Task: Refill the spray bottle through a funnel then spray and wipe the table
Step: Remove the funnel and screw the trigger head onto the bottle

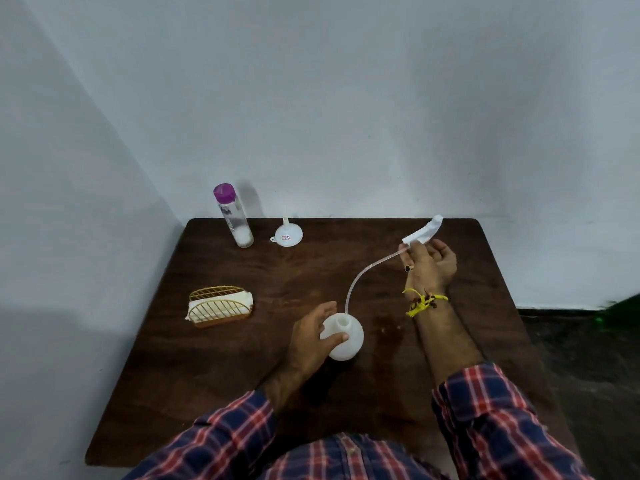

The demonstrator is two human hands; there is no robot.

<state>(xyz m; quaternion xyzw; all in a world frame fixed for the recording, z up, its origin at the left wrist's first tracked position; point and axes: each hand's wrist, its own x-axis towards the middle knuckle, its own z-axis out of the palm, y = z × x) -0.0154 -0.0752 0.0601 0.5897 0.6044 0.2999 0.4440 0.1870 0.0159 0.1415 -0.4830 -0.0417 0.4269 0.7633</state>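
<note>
The left hand [313, 332] is closed around a round, matte white plastic bottle [344, 337] that stands open on the dark wooden table [242, 368]. The right hand [429, 263] pinches the white spray head [424, 232], lifted out; its thin clear tube [360, 275] curves down toward the bottle's neck. At the far edge are a small white funnel [288, 233] with a sticker too small to read, and a clear bottle with purple cap [232, 214]. A gold wire napkin holder [220, 306] stands to the left.
</note>
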